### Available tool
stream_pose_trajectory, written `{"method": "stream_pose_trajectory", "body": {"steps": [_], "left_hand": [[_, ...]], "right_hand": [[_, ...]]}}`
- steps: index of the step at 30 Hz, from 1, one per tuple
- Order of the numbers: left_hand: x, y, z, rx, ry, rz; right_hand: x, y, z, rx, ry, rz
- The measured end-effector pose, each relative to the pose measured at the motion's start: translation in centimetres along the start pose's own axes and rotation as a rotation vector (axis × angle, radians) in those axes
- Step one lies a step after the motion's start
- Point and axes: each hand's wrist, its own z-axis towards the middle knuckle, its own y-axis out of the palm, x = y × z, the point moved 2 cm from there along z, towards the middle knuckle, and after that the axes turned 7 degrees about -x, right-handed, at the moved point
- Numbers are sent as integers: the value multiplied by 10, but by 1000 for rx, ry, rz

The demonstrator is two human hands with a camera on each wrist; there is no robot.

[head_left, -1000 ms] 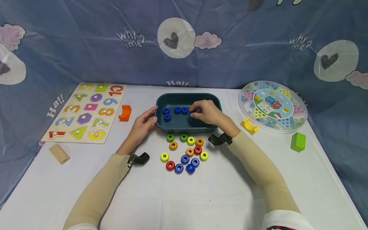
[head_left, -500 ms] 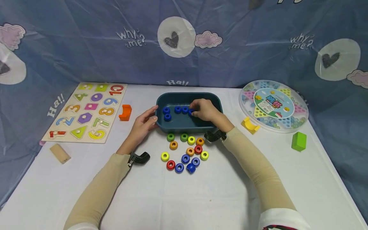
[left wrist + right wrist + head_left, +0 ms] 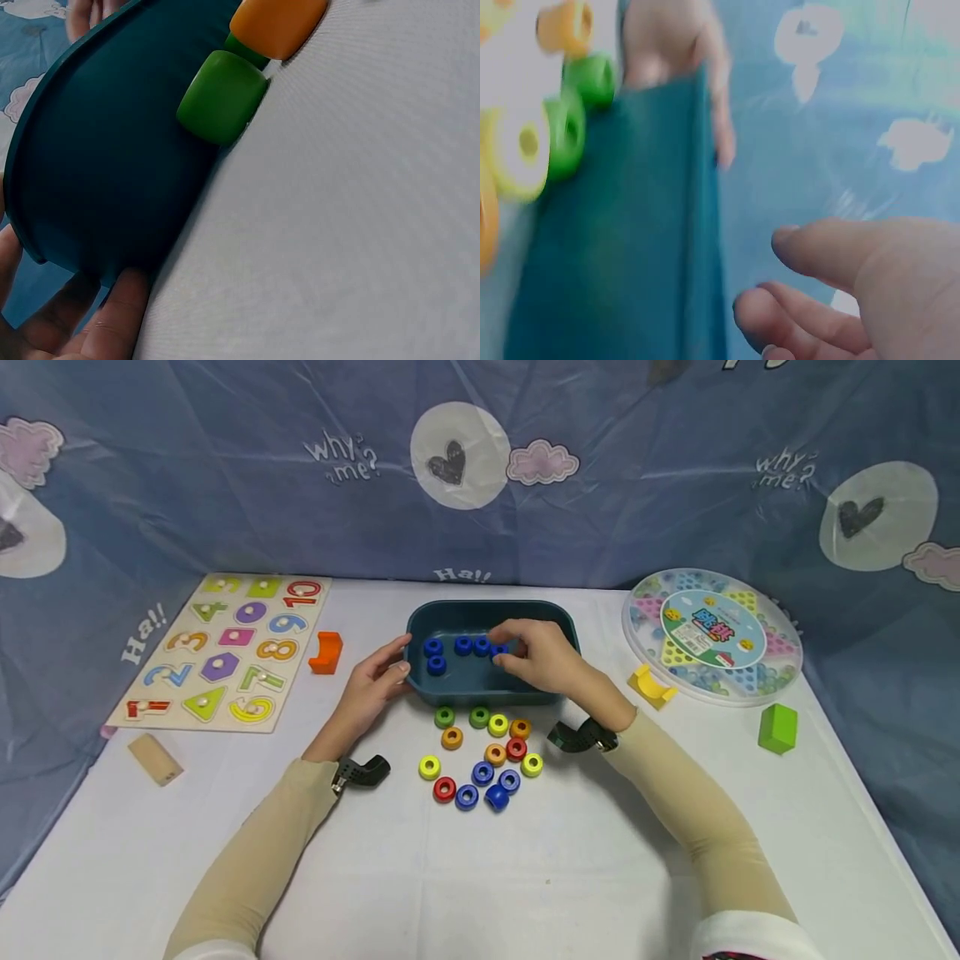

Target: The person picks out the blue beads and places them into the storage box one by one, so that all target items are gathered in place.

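A dark teal bin [image 3: 487, 693] stands at the back middle of the table. My left hand [image 3: 375, 681] rests against its left end, fingers on the outside of the wall. In the left wrist view, its fingertips [image 3: 124, 300] touch that end low down. Inside the bin lie several blue beads [image 3: 463, 646]. My right hand [image 3: 547, 653] reaches over the front rim, with thumb and index finger apart around the rightmost blue bead [image 3: 500, 650]. The right wrist view shows the right thumb [image 3: 810, 247] separated from the fingers, with nothing visible between them.
In front of the bin lie loose green, yellow, orange, red and blue beads [image 3: 483, 773]. A number puzzle board [image 3: 277, 702], an orange block [image 3: 326, 653] and a wooden block [image 3: 155, 760] are left. Right are a round game box [image 3: 637, 639], a yellow block [image 3: 652, 687] and a green block [image 3: 778, 729].
My right hand set a blue bead down at the right end of the row in the bin, and its thumb and finger have spread off it. My left hand has stayed in place.
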Motion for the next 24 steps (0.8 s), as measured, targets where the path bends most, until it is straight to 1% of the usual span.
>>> {"method": "stream_pose_trajectory", "body": {"steps": [2,3,5,8,9,12,15,18,21,24], "left_hand": [[0,-1,0,3,-1,1],[0,-1,0,4,-1,0],[0,-1,0,4,-3,2],[0,-1,0,0,-6,4],[0,-1,0,0,-5,6],[0,-1,1,2,-3,1],[1,-1,1,3,2,6],[1,-1,1,1,4,14],[1,-1,1,2,-2,14],[0,-1,0,3,-11,3]], "right_hand": [[-15,2,-10,-38,-89,11],[-22,4,-16,-74,-124,17],[-33,12,-26,-172,-174,29],[-44,25,-41,-337,-197,46],[-47,29,-46,-380,-196,52],[-54,39,-60,-473,-201,45],[-60,49,-72,-534,-221,17],[-64,60,-83,-587,-257,-51],[-68,69,-88,-605,-279,-122],[-69,72,-90,-610,-271,-153]]}}
